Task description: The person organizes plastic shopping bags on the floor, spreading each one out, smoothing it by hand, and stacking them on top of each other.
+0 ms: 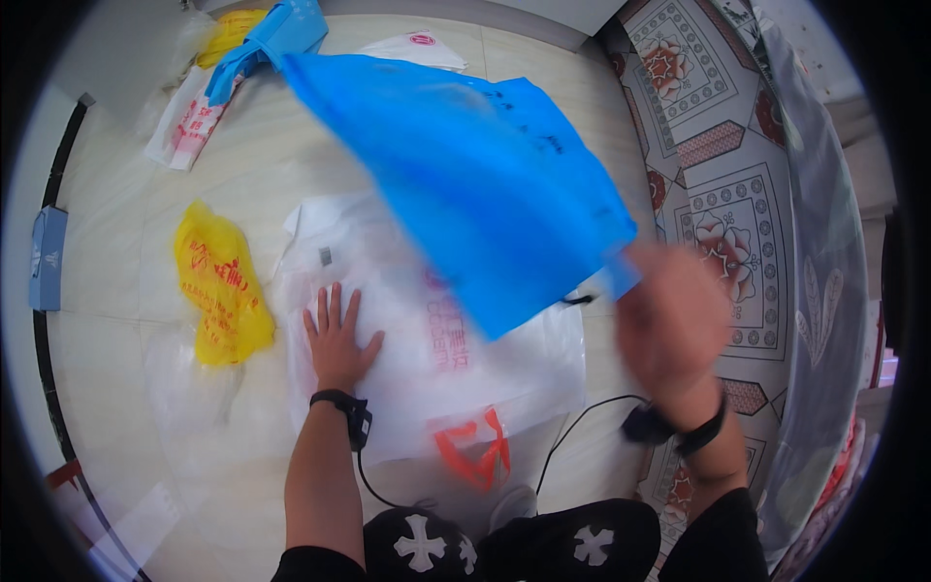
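My right hand (673, 320), blurred by motion, grips one corner of a large blue bag (465, 182), which spreads through the air toward the upper left. My left hand (338, 338) lies flat, fingers apart, on a white plastic bag (378, 407) with pink print, spread on the floor. An orange-red handle (473, 451) shows at the white bag's near edge. Left of it lies a crumpled yellow plastic bag (225, 291) with red print. The blue bag hides part of the white one.
A folded light-blue bag (291, 33), another yellow bag (231, 33) and a white-and-pink bag (189, 124) lie at the upper left. A white bag (418, 49) lies near the cabinet. A blue box (49, 258) stands by the left wall; a patterned mat (727, 182) and grey cloth (822, 240) are at right.
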A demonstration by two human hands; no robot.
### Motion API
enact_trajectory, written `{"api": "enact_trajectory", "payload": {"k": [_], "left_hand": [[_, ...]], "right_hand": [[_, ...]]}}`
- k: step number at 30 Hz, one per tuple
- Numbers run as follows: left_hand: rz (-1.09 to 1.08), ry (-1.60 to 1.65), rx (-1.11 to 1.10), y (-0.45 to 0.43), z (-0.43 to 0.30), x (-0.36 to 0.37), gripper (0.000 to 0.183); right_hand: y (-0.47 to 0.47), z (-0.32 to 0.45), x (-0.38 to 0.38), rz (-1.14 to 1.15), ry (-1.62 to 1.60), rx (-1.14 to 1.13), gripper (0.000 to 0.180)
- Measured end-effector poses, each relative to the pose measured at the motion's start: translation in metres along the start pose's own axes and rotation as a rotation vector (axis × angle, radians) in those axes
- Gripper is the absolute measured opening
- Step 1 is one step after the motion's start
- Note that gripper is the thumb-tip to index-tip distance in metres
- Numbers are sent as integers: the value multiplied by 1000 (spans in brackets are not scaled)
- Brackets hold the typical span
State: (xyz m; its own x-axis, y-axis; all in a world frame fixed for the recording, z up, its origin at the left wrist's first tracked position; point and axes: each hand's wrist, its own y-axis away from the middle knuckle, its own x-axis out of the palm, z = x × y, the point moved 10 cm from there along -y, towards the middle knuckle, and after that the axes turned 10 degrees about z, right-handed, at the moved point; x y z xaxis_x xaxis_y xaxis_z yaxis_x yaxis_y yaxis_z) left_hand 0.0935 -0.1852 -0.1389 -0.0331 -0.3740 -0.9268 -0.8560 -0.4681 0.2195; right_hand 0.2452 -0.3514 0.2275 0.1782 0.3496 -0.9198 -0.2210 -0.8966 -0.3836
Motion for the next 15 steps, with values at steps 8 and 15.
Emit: {"api": "enact_trajectory", "payload": {"k": [8, 15], "left_hand": [[-30, 1821, -346, 13, 73, 8, 66], [215, 2064, -247, 66, 78, -58, 57]], "right_hand": [[73, 169, 107, 432, -389, -172, 17], [89, 148, 140, 368, -786, 5, 38]]}}
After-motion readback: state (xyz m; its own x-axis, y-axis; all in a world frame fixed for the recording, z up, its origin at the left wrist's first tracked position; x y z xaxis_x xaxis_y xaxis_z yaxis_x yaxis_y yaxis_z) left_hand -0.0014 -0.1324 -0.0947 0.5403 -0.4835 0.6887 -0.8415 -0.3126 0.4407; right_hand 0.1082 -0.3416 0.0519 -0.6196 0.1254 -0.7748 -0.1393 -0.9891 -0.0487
